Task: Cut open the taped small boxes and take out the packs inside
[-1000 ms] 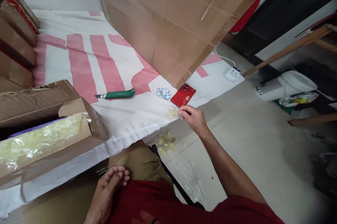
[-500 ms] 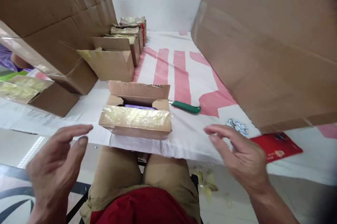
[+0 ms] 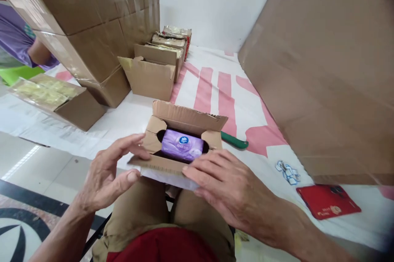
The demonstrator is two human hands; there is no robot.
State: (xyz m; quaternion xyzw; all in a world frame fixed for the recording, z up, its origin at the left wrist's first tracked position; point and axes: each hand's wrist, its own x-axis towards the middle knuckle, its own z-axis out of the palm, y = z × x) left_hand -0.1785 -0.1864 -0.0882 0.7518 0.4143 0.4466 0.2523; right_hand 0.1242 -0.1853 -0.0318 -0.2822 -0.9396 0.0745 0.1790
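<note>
A small cardboard box (image 3: 147, 137) lies at the table's near edge with its top flaps raised or folded out. Inside it is a purple packet of tissues (image 3: 172, 147) with a blue round logo. My left hand (image 3: 113, 176) is at the box's near left corner, thumb and fingers apart, fingertips by the front flap (image 3: 160, 165). Over the right part of that flap my right hand (image 3: 227, 184) is closed, its fingers on top and the thumb lower down. Just behind the box's right end lies a green-handled knife (image 3: 235, 140), its blade hidden.
Opened cardboard boxes (image 3: 147, 79) stand in a row behind, beside a tall carton stack (image 3: 92, 44). A taped box (image 3: 80, 108) sits at left. To the right are a large carton (image 3: 332, 89), a red phone (image 3: 328, 201) and crumpled bits (image 3: 288, 172). Another person's purple sleeve (image 3: 14, 34) shows far left.
Both hands have come in from the sides to the box. Its taped front flap has swung toward me and down, showing the purple tissue packet. The view has shifted left.
</note>
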